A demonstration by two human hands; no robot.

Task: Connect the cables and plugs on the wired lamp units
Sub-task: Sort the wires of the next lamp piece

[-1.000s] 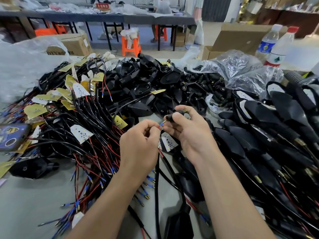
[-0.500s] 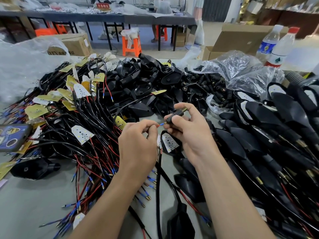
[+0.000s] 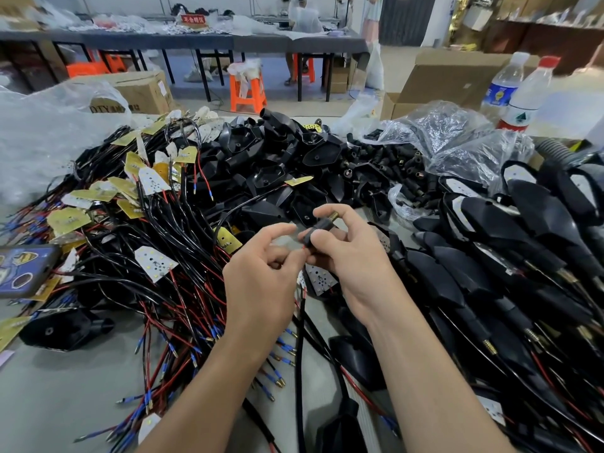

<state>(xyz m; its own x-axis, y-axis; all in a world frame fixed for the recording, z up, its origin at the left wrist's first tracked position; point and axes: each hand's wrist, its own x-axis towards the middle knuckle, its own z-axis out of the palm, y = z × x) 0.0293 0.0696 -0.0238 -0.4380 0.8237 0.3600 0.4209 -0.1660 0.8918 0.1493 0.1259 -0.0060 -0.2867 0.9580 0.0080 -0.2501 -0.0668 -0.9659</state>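
Plug (image 3: 322,225): black, mid-table, gripped by right hand (image 3: 353,266), brass end (image 3: 334,216) at 1 o'clock.
Left hand (image 3: 261,279): pinching red wire (image 3: 303,251) at plug's 7 o'clock end.
Change: blue tip gone; probably threaded in.

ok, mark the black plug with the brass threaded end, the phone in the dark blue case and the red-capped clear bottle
Black plug with brass threaded end (image 3: 320,224): head view, black barrel.
Phone in dark blue case (image 3: 23,271): head view, middle of case.
Red-capped clear bottle (image 3: 527,93): head view, mid body.
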